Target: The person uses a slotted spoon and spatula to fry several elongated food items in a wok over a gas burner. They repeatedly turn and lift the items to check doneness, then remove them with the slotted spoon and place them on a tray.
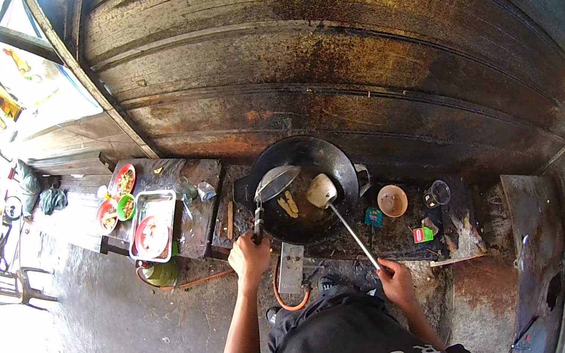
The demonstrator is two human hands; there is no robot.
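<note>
A large black wok (339, 158) stands before me with oil in its bottom. A few pale yellow fried pieces (287, 205) lie in the oil, left of the middle. My left hand (249, 256) grips the dark handle of a wire-mesh skimmer (278, 180), whose basket hangs tilted over the wok's left side. My right hand (396, 282) holds the long metal handle of a wok spatula (322, 191); its broad blade rests inside the wok, right of the pieces. A gap separates the blade from the food.
Left of the wok are a metal tray (173, 207) holding a red-and-white plate (151, 237), a green bowl (126, 207) and red plates of food (124, 180). To the right stand a beige bowl (392, 201) and a clear cup (437, 193). An orange gas hose (280, 290) runs below, from a green gas cylinder (161, 274).
</note>
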